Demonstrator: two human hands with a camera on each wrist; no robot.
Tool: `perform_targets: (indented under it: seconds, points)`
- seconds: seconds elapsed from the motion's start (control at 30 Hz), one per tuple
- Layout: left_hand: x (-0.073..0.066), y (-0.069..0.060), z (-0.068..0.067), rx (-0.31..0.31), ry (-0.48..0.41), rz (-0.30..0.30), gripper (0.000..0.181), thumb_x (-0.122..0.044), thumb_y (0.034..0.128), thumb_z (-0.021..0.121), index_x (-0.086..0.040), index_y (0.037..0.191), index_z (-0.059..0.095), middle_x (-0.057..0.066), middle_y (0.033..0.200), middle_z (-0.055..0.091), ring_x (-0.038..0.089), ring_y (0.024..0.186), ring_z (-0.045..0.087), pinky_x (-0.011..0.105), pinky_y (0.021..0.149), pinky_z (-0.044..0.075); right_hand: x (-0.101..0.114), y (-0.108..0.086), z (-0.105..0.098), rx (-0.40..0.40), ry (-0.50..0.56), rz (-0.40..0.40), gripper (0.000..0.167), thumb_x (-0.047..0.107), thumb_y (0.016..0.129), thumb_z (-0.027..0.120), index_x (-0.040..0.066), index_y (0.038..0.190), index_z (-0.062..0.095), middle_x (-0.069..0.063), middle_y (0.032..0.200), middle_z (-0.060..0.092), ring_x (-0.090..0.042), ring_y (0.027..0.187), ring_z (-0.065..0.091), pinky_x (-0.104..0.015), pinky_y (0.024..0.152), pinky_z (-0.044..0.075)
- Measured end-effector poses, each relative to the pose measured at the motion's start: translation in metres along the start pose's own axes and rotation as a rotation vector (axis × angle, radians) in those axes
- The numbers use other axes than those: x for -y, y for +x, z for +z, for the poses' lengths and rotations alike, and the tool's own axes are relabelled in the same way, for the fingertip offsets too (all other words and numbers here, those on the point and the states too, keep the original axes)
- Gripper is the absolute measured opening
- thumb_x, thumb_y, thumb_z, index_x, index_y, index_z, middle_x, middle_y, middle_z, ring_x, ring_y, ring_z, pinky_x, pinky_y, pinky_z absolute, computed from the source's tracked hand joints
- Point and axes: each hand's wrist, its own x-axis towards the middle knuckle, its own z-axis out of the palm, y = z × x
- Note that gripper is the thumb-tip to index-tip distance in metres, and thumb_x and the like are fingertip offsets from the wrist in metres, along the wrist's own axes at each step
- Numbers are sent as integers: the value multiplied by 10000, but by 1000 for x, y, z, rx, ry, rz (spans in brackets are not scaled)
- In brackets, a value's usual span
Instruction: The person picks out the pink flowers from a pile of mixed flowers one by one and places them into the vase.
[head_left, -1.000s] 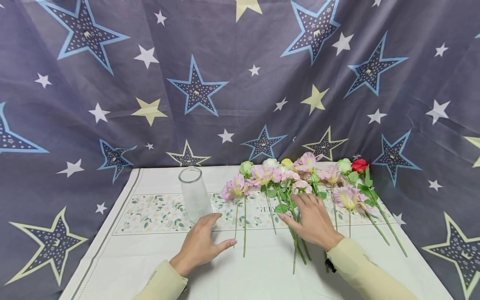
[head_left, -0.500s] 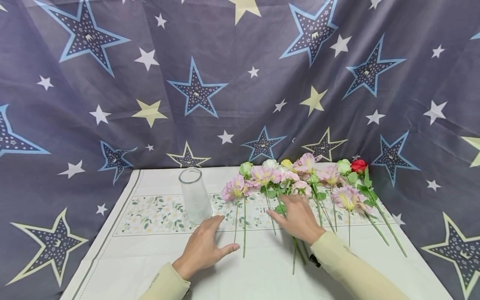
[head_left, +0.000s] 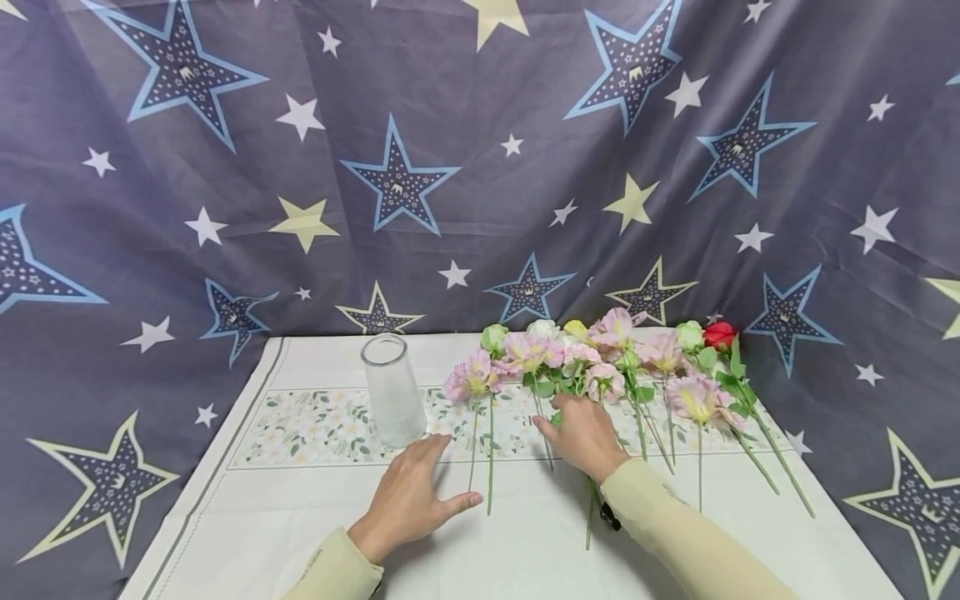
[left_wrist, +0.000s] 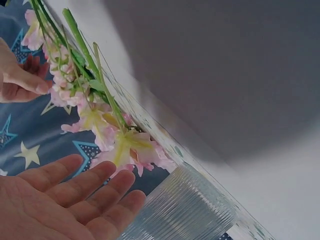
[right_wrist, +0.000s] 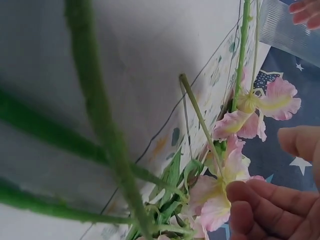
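Note:
My left hand (head_left: 408, 493) is held over the cloth, fingers straight and thumb spread, just in front of a clear ribbed glass vase (head_left: 395, 400). In the left wrist view its fingers (left_wrist: 95, 192) lie beside the vase wall without gripping it. My right hand (head_left: 587, 435) hovers over the stems of the flower pile, with loosely bent fingers. In the right wrist view a gap shows between its thumb and fingers (right_wrist: 270, 200), and a pink-and-yellow flower (right_wrist: 212, 200) lies close to the fingertips. Thick green stems (right_wrist: 95, 100) cross near that camera. I see nothing held in either hand.
Several artificial flowers lie on the table, among them a pink one (head_left: 471, 377) at the left and a red rose (head_left: 720, 335) at the right. A floral runner (head_left: 315, 425) crosses the white tablecloth (head_left: 247, 533). Behind hangs a star-patterned curtain (head_left: 480, 200).
My right hand has moved left across the flower stems, uncovering stems on its right side. My left hand has barely shifted. The vase and flowers stay in place.

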Motion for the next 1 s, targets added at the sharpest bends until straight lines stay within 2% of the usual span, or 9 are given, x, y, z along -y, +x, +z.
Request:
perform_targets:
  seconds: [0.07, 0.17, 0.3, 0.53, 0.7, 1.0]
  points:
    - [0, -1, 0, -4, 4, 1, 1006, -734, 763, 755, -14, 1437, 555, 190, 1414, 591, 401, 1313, 546, 597, 1070, 439, 2, 2, 2, 17, -19, 24, 354, 383, 910, 781, 35, 957, 740, -101, 730, 710, -180, 504, 585, -342, 473, 483]
    - [0, -2, 0, -9, -3, 0, 1003, -723, 762, 765, -9, 1435, 554, 199, 1412, 590, 402, 1312, 547, 600, 1069, 439, 4, 5, 5, 54, -45, 53, 367, 388, 921, 767, 78, 763, 650, -49, 562, 570, -162, 448, 484, -323, 427, 392]
    - [0, -2, 0, -14, -13, 1, 994, -704, 764, 778, -3, 1432, 553, 207, 1409, 590, 403, 1311, 548, 606, 1063, 442, 6, 7, 9, 90, -68, 73, 469, 373, 931, 751, 140, 626, 482, -15, 515, 447, -167, 454, 433, -328, 426, 364]
    - [0, -3, 0, -9, -4, -15, 991, -696, 764, 785, -16, 1445, 545, 201, 1419, 584, 403, 1315, 545, 605, 1063, 442, 4, 8, 18, 139, -107, 103, 498, 349, 930, 757, 160, 559, 485, 1, 496, 477, -155, 441, 461, -315, 414, 390]
    - [0, -4, 1, 2, -5, -27, 989, -685, 765, 791, -21, 1453, 538, 197, 1432, 576, 408, 1325, 538, 606, 1074, 433, 3, 7, 22, 156, -95, 123, 518, 314, 916, 769, 173, 525, 460, 10, 473, 477, -150, 435, 464, -305, 415, 399]
    - [1, -6, 3, 9, -7, -36, 984, -699, 765, 781, -23, 1442, 550, 193, 1418, 587, 401, 1316, 546, 591, 1080, 433, 4, 7, 28, 198, -81, 163, 476, 262, 913, 763, 162, 546, 476, 5, 491, 497, -161, 453, 490, -316, 425, 422]
